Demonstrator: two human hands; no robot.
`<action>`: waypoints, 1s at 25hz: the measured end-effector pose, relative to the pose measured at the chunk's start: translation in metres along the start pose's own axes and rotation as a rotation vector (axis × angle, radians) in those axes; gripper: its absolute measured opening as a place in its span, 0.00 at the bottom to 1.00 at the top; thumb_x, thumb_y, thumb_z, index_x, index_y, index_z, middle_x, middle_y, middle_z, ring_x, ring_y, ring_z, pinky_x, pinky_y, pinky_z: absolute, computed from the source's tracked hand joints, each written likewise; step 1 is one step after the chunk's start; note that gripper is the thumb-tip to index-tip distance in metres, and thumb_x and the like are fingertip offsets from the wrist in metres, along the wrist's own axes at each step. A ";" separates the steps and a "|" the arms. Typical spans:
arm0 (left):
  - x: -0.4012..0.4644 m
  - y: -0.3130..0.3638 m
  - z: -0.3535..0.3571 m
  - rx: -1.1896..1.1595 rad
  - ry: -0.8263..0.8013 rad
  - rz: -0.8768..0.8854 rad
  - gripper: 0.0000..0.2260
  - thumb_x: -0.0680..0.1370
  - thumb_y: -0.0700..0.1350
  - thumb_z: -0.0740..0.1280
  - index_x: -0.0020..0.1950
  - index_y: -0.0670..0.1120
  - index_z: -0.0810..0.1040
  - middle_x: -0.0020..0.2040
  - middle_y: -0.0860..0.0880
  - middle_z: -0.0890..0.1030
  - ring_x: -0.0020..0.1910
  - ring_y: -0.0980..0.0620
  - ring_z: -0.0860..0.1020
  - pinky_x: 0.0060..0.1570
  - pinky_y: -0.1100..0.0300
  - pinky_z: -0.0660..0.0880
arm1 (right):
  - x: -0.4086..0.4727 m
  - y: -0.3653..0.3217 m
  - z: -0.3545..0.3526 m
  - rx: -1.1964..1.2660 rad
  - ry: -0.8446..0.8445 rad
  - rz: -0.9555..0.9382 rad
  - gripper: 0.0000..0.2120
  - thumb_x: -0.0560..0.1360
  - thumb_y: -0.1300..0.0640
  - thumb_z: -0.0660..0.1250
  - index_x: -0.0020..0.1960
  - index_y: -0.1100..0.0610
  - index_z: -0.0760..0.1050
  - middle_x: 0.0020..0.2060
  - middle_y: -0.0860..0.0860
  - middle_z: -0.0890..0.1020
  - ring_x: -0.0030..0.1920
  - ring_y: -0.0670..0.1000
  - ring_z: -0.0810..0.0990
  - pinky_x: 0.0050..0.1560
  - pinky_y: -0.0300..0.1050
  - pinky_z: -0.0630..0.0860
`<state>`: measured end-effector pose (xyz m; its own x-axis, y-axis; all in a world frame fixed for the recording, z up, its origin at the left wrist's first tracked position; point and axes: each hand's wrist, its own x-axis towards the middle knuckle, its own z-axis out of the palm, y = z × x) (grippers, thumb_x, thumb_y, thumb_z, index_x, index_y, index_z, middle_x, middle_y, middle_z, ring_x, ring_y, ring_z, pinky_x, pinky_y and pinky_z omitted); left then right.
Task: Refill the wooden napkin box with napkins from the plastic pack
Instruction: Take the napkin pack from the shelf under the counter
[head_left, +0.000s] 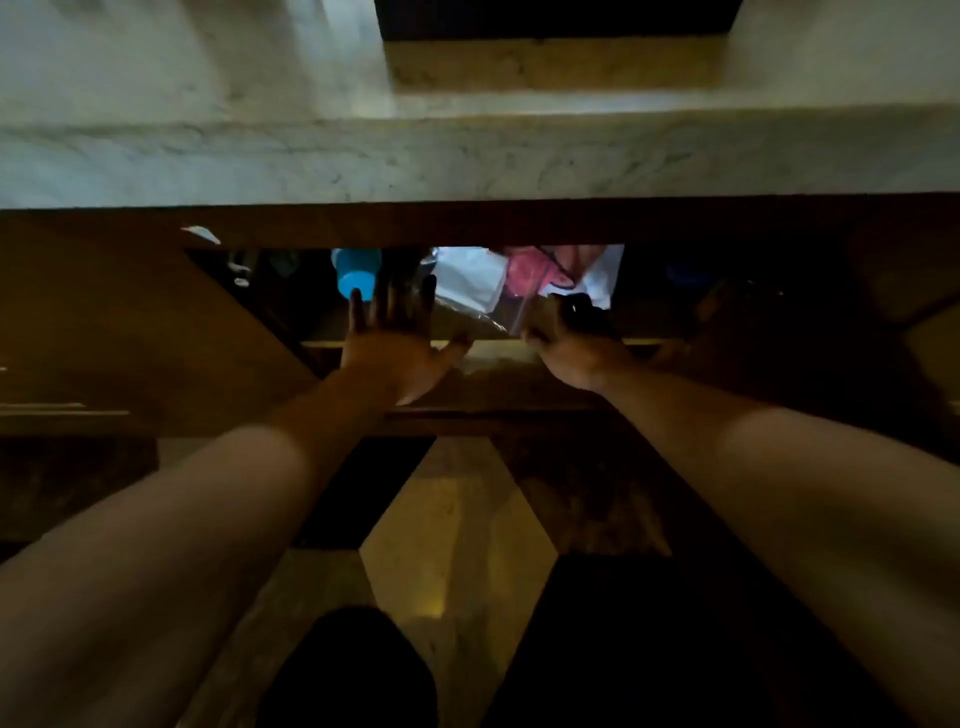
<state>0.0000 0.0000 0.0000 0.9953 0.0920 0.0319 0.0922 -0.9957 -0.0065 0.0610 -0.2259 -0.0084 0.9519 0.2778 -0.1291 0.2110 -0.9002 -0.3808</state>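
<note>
Plastic pack (483, 291) — right hand (571, 343) gripping its edge, left hand (395, 353) spread flat.

Dim, soft and blurred; brighter pale light above, wide-angle edges bowed.

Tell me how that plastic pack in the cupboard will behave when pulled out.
The plastic pack looks crinkled and glossy, so probably floppy and slippery. It seems filled with white sheets, likely light. The right hand seems to pinch its edge; it may sag.

Cabinet shelf (332, 325) w/ plastic pack (470, 283), blue container (356, 273).
</note>
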 end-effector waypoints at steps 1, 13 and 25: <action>0.008 0.001 0.013 0.008 -0.005 0.002 0.43 0.73 0.76 0.37 0.82 0.54 0.38 0.84 0.43 0.42 0.82 0.41 0.40 0.77 0.34 0.45 | 0.011 -0.001 0.012 0.058 0.073 -0.021 0.29 0.81 0.41 0.58 0.72 0.60 0.66 0.69 0.64 0.69 0.67 0.65 0.71 0.65 0.56 0.71; 0.087 0.016 0.116 -0.095 0.130 0.170 0.38 0.80 0.69 0.49 0.83 0.48 0.46 0.83 0.39 0.48 0.82 0.37 0.46 0.78 0.35 0.50 | 0.100 0.009 0.096 0.534 0.517 -0.014 0.24 0.79 0.45 0.67 0.66 0.62 0.77 0.62 0.61 0.81 0.64 0.59 0.78 0.50 0.35 0.58; 0.068 0.016 0.111 -0.135 0.124 0.186 0.37 0.79 0.68 0.53 0.83 0.50 0.51 0.84 0.44 0.53 0.82 0.43 0.51 0.77 0.37 0.51 | 0.086 0.014 0.088 0.799 0.386 -0.104 0.07 0.77 0.56 0.72 0.47 0.61 0.81 0.44 0.51 0.83 0.40 0.42 0.80 0.44 0.26 0.72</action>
<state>0.0728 -0.0081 -0.1092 0.9826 -0.0863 0.1647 -0.1051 -0.9885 0.1091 0.1265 -0.1850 -0.1049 0.9756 0.0829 0.2035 0.2196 -0.3342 -0.9166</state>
